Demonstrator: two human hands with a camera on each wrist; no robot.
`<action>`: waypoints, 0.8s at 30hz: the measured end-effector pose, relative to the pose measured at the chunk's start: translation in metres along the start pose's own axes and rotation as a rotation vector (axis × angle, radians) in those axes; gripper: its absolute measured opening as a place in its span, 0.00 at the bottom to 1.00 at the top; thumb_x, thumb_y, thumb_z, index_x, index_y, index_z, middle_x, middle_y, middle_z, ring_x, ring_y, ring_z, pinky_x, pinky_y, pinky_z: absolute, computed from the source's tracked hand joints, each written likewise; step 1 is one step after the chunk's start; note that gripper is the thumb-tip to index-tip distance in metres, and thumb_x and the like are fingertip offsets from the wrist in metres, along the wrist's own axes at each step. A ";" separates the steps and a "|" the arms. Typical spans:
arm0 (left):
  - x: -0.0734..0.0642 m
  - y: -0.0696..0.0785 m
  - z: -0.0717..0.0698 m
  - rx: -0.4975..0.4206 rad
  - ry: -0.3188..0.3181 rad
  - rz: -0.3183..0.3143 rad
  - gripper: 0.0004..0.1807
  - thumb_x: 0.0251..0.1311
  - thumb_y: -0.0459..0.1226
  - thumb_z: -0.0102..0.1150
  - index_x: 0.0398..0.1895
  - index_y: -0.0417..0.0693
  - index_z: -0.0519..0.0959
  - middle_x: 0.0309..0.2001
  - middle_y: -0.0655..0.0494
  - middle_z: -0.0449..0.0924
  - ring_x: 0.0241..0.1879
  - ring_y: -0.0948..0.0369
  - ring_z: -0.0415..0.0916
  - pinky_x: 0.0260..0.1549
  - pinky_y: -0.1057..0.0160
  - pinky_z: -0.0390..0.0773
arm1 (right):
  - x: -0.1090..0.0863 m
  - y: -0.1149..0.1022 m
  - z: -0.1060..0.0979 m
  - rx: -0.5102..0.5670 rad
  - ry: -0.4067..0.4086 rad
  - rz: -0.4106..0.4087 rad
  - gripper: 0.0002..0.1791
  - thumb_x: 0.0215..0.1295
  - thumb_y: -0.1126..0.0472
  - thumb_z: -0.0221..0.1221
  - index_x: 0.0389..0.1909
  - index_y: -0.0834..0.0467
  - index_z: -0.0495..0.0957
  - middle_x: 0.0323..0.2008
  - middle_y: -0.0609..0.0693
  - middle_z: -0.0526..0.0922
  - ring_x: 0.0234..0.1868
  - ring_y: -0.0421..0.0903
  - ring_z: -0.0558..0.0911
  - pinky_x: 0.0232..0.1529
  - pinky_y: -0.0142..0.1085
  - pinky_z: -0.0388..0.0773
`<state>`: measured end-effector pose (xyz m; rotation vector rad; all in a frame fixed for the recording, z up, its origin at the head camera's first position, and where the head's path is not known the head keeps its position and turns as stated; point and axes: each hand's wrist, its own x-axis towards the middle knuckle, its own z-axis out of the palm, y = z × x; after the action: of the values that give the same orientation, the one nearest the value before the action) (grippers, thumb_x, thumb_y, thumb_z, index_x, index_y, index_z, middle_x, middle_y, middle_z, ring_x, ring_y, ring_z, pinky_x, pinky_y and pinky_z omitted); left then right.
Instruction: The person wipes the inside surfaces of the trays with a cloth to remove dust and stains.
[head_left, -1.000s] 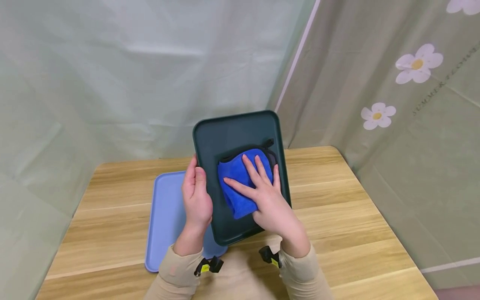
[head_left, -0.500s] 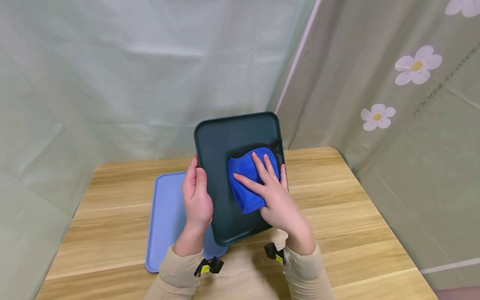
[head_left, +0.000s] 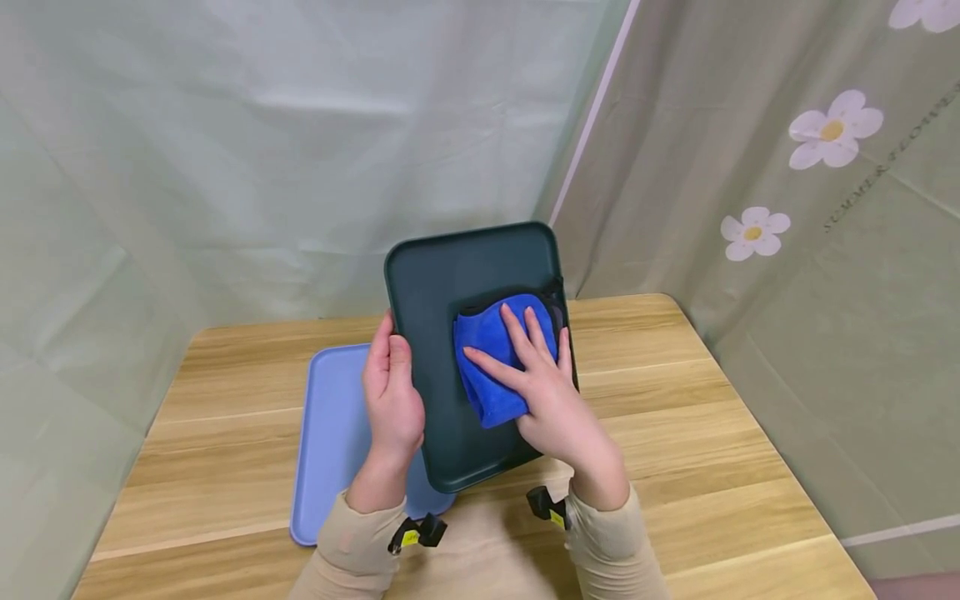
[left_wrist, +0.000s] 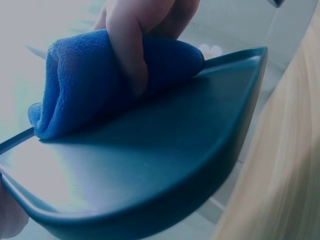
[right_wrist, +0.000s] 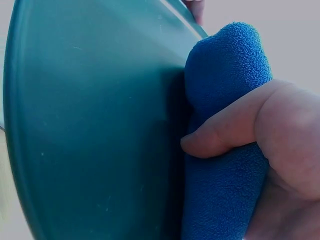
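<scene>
A dark green rectangular tray [head_left: 468, 262] is held up, tilted toward me, above the table. My left hand [head_left: 393, 404] grips its left edge, thumb at the front and the other fingers partly hidden behind the rim. On the tray's right half lies a folded blue cloth [head_left: 483, 329] with a dark edge or underside. My right hand [head_left: 558, 408] presses it flat with spread, straight fingers. The right wrist view shows the thumb of that hand [right_wrist: 290, 140] lying across the side of the cloth [right_wrist: 220, 195]. In the left wrist view, the cloth [left_wrist: 82, 80] stands thick on the tray [left_wrist: 165, 145].
A light blue tray [head_left: 330, 433] rests on the wooden table [head_left: 675, 433], partly covered by the green tray and my left arm. Pale curtains [head_left: 337, 150] hang behind the table and along its sides; the right one [head_left: 810, 333] bears white flowers.
My right hand slid the cloth to the right and slightly up across the green tray, then stayed nearly still. The left hand keeps its grip, and the tray has barely shifted.
</scene>
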<state>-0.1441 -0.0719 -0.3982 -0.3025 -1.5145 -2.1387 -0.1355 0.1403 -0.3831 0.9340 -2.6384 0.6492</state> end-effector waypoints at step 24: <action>0.003 0.000 -0.003 -0.043 -0.009 0.015 0.26 0.88 0.39 0.38 0.82 0.40 0.65 0.77 0.46 0.69 0.75 0.50 0.67 0.72 0.57 0.69 | 0.004 -0.016 0.007 -0.015 -0.065 -0.048 0.69 0.40 0.85 0.62 0.84 0.33 0.61 0.87 0.49 0.28 0.85 0.59 0.27 0.71 0.78 0.26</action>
<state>-0.1465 -0.0753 -0.3975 -0.3377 -1.4684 -2.1627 -0.1292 0.1234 -0.3828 1.0278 -2.6637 0.5967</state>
